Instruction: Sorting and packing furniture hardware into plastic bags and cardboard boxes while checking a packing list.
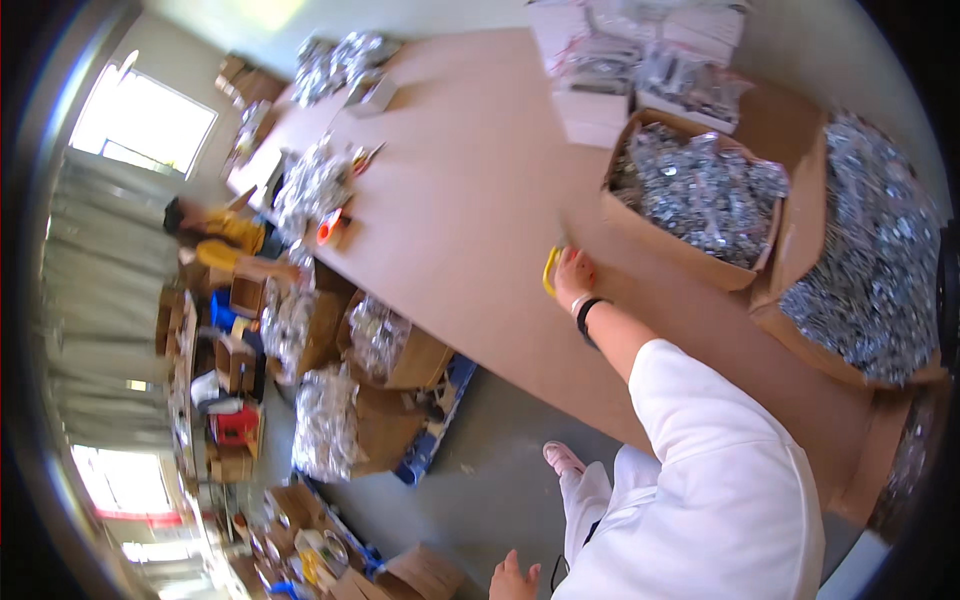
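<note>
White fabric covers the torso and right sleeve [690, 400] of the wearer. The left hand [514, 580] sits at the lower edge, partly cut off, fingers loosely apart, near the white trousers [590, 500]. The right hand [573, 275], with a black wristband [586, 320] at its wrist, is closed around the yellow-handled scissors [550, 272]. These are over the brown tabletop [480, 200], to the left of an open carton; the blade is blurred, and contact with the surface cannot be told.

That open carton [655, 228] holds clear bags of silvery metal parts [690, 190]. Right of it, a larger carton [795, 260] is heaped with similar loose-looking pieces [870, 260]. White boxes [590, 118] stand behind, some holding bagged items.

Left of the table, on the floor side, 1 carton [385, 430] with clear plastic bags [328, 425] stands by a blue pallet [440, 420].

Farther along the table lie 1 orange tape roll [328, 228], a pile of silvery bags [310, 190], red-handled scissors [362, 160] and 1 small white box [372, 97]. A co-worker in a yellow top [225, 230] is at the far side, before a grey-green curtain [100, 300] and a bright window [145, 118].
</note>
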`<act>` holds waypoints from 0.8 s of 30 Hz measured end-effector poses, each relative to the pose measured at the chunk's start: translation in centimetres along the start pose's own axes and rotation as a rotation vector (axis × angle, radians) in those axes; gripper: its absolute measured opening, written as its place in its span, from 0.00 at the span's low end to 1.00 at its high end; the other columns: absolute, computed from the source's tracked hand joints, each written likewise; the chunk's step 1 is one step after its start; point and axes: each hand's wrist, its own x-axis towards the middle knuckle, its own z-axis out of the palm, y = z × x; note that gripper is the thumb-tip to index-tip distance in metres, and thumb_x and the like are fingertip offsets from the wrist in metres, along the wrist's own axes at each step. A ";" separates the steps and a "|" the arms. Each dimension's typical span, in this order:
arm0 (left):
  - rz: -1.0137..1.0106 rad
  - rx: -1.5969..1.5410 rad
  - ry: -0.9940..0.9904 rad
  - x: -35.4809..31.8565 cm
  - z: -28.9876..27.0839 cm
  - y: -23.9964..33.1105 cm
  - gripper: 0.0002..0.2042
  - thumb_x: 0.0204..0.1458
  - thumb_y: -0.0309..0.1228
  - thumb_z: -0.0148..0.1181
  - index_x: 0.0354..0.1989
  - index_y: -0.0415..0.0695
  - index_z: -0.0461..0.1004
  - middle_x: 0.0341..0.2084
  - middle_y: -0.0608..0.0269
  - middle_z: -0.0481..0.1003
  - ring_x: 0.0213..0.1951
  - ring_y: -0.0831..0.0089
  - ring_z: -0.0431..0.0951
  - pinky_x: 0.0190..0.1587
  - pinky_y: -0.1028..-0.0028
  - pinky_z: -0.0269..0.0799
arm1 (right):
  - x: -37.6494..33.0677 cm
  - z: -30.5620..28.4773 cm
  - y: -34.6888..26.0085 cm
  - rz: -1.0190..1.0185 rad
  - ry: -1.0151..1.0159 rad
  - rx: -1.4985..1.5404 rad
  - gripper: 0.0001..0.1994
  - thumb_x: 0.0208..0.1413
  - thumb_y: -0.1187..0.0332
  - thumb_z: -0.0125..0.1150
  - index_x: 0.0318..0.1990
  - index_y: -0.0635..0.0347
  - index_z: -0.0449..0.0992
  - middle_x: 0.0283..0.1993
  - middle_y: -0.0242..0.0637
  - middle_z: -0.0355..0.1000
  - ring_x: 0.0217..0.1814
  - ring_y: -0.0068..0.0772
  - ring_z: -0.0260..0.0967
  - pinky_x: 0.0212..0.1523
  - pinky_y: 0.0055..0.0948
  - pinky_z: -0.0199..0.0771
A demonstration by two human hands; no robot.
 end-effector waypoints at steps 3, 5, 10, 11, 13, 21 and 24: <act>0.166 0.056 -0.066 4.2 -1.8 -0.4 0.23 0.53 0.37 0.56 0.53 0.34 0.65 0.41 0.35 0.71 0.44 0.43 0.71 0.46 0.56 0.68 | -4.1 -0.9 4.0 -0.122 -0.080 -0.066 0.20 0.54 0.65 0.50 0.53 0.64 0.61 0.46 0.53 0.67 0.43 0.51 0.70 0.38 0.48 0.71; 0.290 0.093 -0.087 7.4 -3.4 -0.2 0.23 0.52 0.37 0.56 0.53 0.34 0.65 0.41 0.34 0.71 0.43 0.43 0.72 0.45 0.56 0.69 | -8.1 -6.3 5.5 -0.207 -0.323 0.392 0.22 0.49 0.73 0.54 0.52 0.67 0.59 0.46 0.55 0.68 0.45 0.54 0.70 0.41 0.47 0.71; 0.452 -0.441 -0.261 21.7 -0.4 -2.4 0.24 0.53 0.40 0.55 0.53 0.34 0.66 0.41 0.36 0.72 0.42 0.45 0.73 0.44 0.57 0.71 | -20.3 -19.1 19.0 -0.030 -0.524 0.540 0.34 0.42 0.72 0.63 0.58 0.63 0.53 0.43 0.56 0.70 0.41 0.52 0.72 0.38 0.43 0.70; 0.727 0.213 -0.176 20.0 -2.4 3.1 0.25 0.54 0.42 0.53 0.53 0.35 0.66 0.40 0.39 0.73 0.41 0.47 0.74 0.42 0.58 0.72 | -24.5 -21.6 23.3 0.039 -0.431 0.615 0.33 0.42 0.72 0.64 0.58 0.62 0.56 0.44 0.54 0.70 0.45 0.52 0.70 0.42 0.41 0.70; 0.960 0.258 -0.224 23.1 -3.6 5.5 0.25 0.54 0.42 0.53 0.53 0.35 0.67 0.40 0.39 0.73 0.41 0.47 0.74 0.42 0.58 0.72 | -32.8 -25.1 27.9 0.173 -0.108 0.502 0.31 0.42 0.73 0.63 0.57 0.62 0.59 0.45 0.52 0.69 0.48 0.51 0.69 0.46 0.40 0.69; 1.228 0.769 0.039 21.2 3.7 20.2 0.25 0.46 0.40 0.61 0.52 0.40 0.68 0.41 0.47 0.73 0.45 0.52 0.73 0.46 0.59 0.70 | -57.4 -32.5 38.2 0.891 0.702 0.172 0.29 0.44 0.74 0.59 0.58 0.59 0.59 0.49 0.51 0.65 0.49 0.52 0.66 0.46 0.41 0.69; 1.460 0.648 -0.132 17.9 10.4 23.7 0.26 0.47 0.40 0.61 0.53 0.39 0.67 0.43 0.46 0.73 0.47 0.50 0.72 0.48 0.58 0.69 | -58.3 -39.2 41.2 1.081 0.731 0.231 0.29 0.44 0.74 0.59 0.58 0.59 0.58 0.51 0.51 0.65 0.51 0.54 0.65 0.48 0.43 0.69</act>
